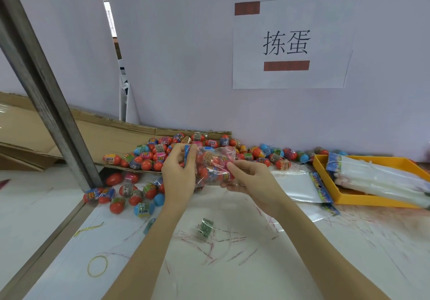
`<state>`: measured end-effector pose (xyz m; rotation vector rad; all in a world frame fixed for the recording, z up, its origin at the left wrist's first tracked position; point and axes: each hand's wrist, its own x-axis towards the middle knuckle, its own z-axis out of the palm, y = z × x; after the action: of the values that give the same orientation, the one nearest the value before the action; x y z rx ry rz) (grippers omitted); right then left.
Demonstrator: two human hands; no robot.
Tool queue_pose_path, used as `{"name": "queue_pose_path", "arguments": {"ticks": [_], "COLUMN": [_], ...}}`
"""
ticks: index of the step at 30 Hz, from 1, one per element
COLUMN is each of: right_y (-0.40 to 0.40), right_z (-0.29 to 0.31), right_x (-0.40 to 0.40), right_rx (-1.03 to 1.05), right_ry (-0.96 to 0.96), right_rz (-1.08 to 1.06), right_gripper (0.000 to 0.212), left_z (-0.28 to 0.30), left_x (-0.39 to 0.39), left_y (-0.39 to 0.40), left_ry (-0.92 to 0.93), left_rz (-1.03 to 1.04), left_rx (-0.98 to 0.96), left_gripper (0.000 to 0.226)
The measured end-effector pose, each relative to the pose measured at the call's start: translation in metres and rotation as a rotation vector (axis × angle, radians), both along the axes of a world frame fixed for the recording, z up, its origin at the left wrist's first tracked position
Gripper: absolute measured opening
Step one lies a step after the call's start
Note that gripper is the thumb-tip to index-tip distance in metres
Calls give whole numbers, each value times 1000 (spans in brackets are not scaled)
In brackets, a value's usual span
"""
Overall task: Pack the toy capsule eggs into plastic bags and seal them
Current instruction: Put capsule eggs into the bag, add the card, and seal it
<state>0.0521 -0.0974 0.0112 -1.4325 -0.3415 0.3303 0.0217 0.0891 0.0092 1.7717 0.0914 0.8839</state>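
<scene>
One filled bag, many loose eggs: packing is under way, with most of the stock unpacked. Largest to smallest:

White worktop (232,264), strewn with thin red-and-clear tear strips; a paper sign (290,41) hangs on the partition at 12 o'clock.

Flattened cardboard (97,132) at 10 o'clock, carrying part of the heap of loose capsule eggs (149,157). The heap spreads from 10 o'clock round to 1 o'clock, and a smaller group lies on the worktop at 9 o'clock of the hands. All of these remain to be bagged.

Yellow tray (325,174) at 3 o'clock, holding a stack of empty bags (377,176) with printed headers; a further empty bag (295,188) lies flat just beside the tray.

Filled plastic bag (214,167), at centre, raised off the worktop between both hands and packed with red eggs. Its mouth appears to point toward 9 o'clock, where a blue printed header shows; whether it is sealed cannot be told, so the sealing step is judged to be in hand.

Left hand (179,174): fingers curled, pinching the header end of the bag.

Right hand (251,178): fingers curled under the bag and thumb on top, gripping its closed end.

Yellow rubber band (97,266) at 7 o'clock, and a loose green label wrapper (206,227) at 6 o'clock.
</scene>
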Motion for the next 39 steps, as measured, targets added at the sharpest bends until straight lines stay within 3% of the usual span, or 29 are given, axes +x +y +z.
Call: {"name": "queue_pose_path", "arguments": {"ticks": [7, 10, 12, 14, 18, 23, 27, 31, 35, 39], "right_y": [-2, -4, -1, 0, 3, 1, -3, -6, -4, 6], "right_z": [2, 0, -2, -4, -6, -6, -3, 1, 0, -3], "right_x": [3, 5, 5, 5, 7, 5, 3, 1, 3, 2], "right_rx": [-23, -4, -24, -71, -143, -215, -203, -203, -166, -163], "right_ry": [-70, -80, -84, -92, -134, -130, -169, -141, -68, -128], "right_rz": [-29, 1, -19, -76, -138, 112, 117, 120, 75, -30], "right_gripper": [21, 52, 69, 72, 78, 40, 25, 48, 59, 63], "left_z": [1, 7, 8, 6, 4, 1, 4, 6, 5, 2], "left_x": [-1, -3, -6, -7, -3, -4, -3, -4, -4, -1], "left_y": [3, 4, 0, -2, -4, -4, 1, 3, 0, -4], "left_ry": [54, 238, 303, 250, 145, 77, 195, 354, 246, 104], "left_rz": [22, -286, -414, -389, -247, -12, -167, -342, -281, -114], "left_rx": [53, -125, -112, -69, 39, 18, -206, -371, -439, -295], "left_gripper": [30, 44, 35, 23, 21, 25, 28, 28, 19, 14]}}
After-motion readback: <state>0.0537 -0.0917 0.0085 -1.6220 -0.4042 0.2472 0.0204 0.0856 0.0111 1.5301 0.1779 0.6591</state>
